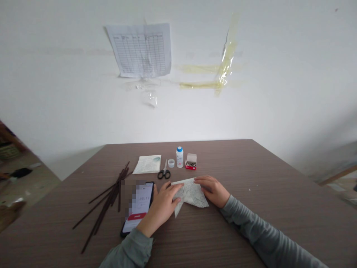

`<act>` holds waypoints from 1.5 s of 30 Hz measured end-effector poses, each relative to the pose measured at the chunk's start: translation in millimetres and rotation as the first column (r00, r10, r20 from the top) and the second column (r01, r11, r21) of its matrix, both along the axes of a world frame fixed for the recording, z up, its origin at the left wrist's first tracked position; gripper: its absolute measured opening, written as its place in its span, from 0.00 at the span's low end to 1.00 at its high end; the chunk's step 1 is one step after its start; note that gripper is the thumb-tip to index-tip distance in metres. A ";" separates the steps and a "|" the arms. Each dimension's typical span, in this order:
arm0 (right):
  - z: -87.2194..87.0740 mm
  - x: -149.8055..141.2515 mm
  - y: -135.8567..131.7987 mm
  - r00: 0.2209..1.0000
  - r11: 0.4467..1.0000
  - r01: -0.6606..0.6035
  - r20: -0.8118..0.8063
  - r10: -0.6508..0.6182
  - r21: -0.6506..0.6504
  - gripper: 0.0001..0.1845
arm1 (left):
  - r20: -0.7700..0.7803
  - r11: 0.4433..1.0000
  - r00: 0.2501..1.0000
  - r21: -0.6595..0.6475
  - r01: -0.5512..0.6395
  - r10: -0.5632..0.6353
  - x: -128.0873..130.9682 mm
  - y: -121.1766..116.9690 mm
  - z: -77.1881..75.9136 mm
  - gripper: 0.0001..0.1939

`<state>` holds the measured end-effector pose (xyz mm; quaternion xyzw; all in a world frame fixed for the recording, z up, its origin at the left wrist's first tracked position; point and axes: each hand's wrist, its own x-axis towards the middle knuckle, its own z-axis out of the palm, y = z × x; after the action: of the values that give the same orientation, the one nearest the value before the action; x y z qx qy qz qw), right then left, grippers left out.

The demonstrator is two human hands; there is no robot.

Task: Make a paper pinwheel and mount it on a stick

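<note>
A sheet of handwritten or printed paper (pixel 192 195), folded into a pointed shape, lies on the table in front of me. My left hand (pixel 163 208) presses on its left corner, fingers on top. My right hand (pixel 212 190) rests its fingers along the paper's upper right edge. Just left of my left hand lies a smartphone (pixel 138 207) with a lit screen showing a timer, its lower part close under that palm. Beyond the paper are black-handled scissors (pixel 164 172), closed, and nothing else touches my hands.
Thin dark sticks (pixel 110 201) lie in a loose pile on the left. A folded pale paper (pixel 147 164), a small cap (pixel 171 163), a white glue bottle (pixel 180 157) and an open box of pins (pixel 191 162) stand at the back of the brown wood-grain table (pixel 279 208), which meets a white wall.
</note>
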<state>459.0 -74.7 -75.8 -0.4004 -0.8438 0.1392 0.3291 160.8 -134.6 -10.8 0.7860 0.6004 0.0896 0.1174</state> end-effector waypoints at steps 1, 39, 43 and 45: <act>0.2 -1.5 -1.6 1.000 1.000 0.000 0.027 0.000 -0.013 0.34 | 0.000 1.000 1.000 -0.004 0.001 -0.001 0.5 -0.1 -0.4 0.38; 7.8 -3.2 40.9 0.993 0.995 0.093 0.070 -0.096 0.046 0.34 | -0.024 0.994 0.998 0.089 -0.060 0.062 -3.9 3.6 -3.5 0.25; 24.8 -23.4 72.4 0.985 0.991 0.119 0.120 -0.126 0.064 0.33 | -0.038 0.997 0.997 0.055 -0.061 0.063 -3.8 2.2 1.6 0.27; 34.7 -36.2 84.5 0.978 0.990 0.126 0.158 -0.134 0.060 0.34 | -0.049 0.997 0.996 0.033 -0.068 0.070 -3.7 1.2 5.2 0.27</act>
<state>422.8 9.8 -41.1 -0.4564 -0.8429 0.0637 0.2778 157.1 -133.4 -5.6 0.7685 0.6285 0.0831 0.0867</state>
